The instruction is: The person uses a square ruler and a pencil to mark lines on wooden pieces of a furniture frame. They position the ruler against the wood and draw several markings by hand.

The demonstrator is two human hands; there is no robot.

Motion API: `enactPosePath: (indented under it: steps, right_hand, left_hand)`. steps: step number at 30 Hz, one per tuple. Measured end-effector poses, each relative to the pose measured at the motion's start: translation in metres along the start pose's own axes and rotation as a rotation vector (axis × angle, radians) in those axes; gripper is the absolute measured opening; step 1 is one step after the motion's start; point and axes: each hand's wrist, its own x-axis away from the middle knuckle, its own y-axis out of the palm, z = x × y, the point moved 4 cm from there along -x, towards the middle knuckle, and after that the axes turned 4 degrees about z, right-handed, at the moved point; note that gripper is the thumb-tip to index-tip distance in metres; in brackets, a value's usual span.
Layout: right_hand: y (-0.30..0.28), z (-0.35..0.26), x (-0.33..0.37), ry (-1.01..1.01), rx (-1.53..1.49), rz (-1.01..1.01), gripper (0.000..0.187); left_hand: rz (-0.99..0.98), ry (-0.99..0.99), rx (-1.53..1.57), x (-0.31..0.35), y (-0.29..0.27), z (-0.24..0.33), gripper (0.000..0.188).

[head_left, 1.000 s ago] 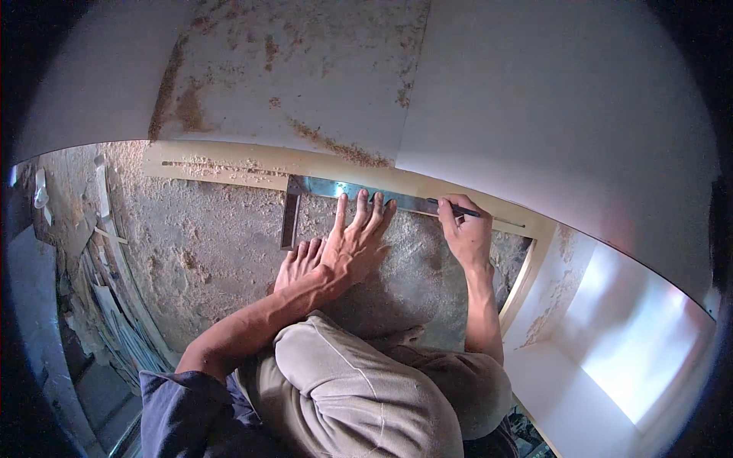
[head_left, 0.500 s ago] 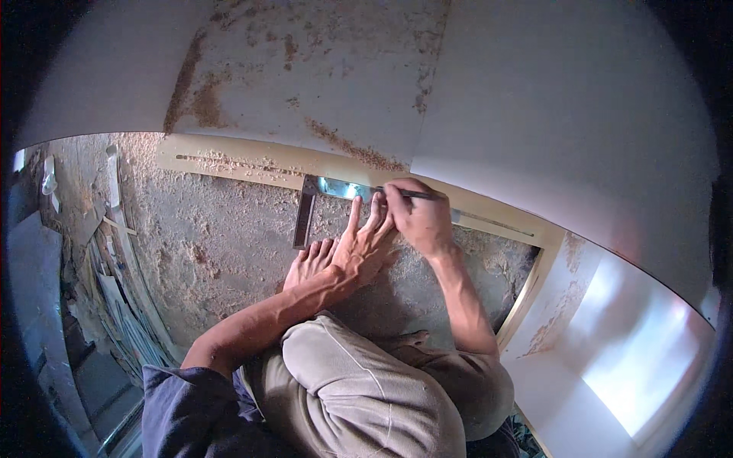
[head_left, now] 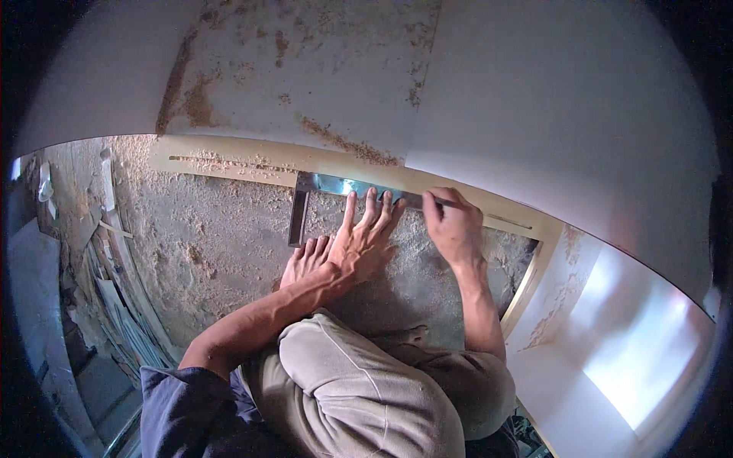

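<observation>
A metal square (head_left: 298, 217) lies against a pale board edge (head_left: 267, 150), its dark stock pointing toward me and its shiny blade running along the edge. My left hand (head_left: 363, 244) is spread with its fingertips flat on the blade. Beyond the blade's middle, to the right, my right hand (head_left: 458, 229) pinches a thin dark pencil (head_left: 450, 204), its tip hidden from view. The pencil is at the blade's right part. Narrow slots run along the board edge on both sides of the square.
A large white panel (head_left: 534, 99) with sawdust rises beyond the edge. At the right is a white box-like panel (head_left: 565, 382). Wood shavings litter the rough floor (head_left: 206, 252); offcut strips (head_left: 126, 305) lie at the left. My bare foot (head_left: 305, 263) is beside the square.
My right hand has slid right along the blade with the pencil, away from my left fingers. My left fingers still press on the square and look more spread.
</observation>
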Motion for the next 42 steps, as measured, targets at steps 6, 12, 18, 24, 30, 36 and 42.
enactPosePath:
  steps: [6,12,18,24,30,36,42]
  right_hand:
    - [0.053,-0.054,-0.018,-0.294,-0.124,-0.028,0.006]
    - [0.041,-0.012,-0.009,0.092,-0.238,-0.163,0.014]
    - [0.005,0.041,0.040,0.115,-0.402,0.162,0.020]
    - [0.007,0.053,0.077,-0.015,0.215,0.069,0.037]
    - [0.011,0.062,0.078,-0.091,0.262,0.159,0.034]
    - [0.009,0.058,0.075,-0.079,0.226,0.072,0.033]
    - [0.009,0.060,0.076,-0.050,0.255,0.042,0.039]
  left_hand:
    - [-0.149,0.088,-0.286,0.000,-0.027,-0.005,0.078]
    - [-0.159,0.015,-0.065,0.001,-0.002,-0.001,0.076]
    - [0.073,-0.046,0.193,-0.005,-0.002,-0.004,0.067]
    - [0.404,0.118,0.326,-0.005,-0.009,-0.059,0.042]
    - [0.418,0.059,0.267,-0.006,-0.037,-0.085,0.046]
    - [0.374,0.056,0.189,0.002,-0.029,-0.083,0.047]
    - [0.340,0.039,0.163,-0.001,-0.039,-0.077,0.048]
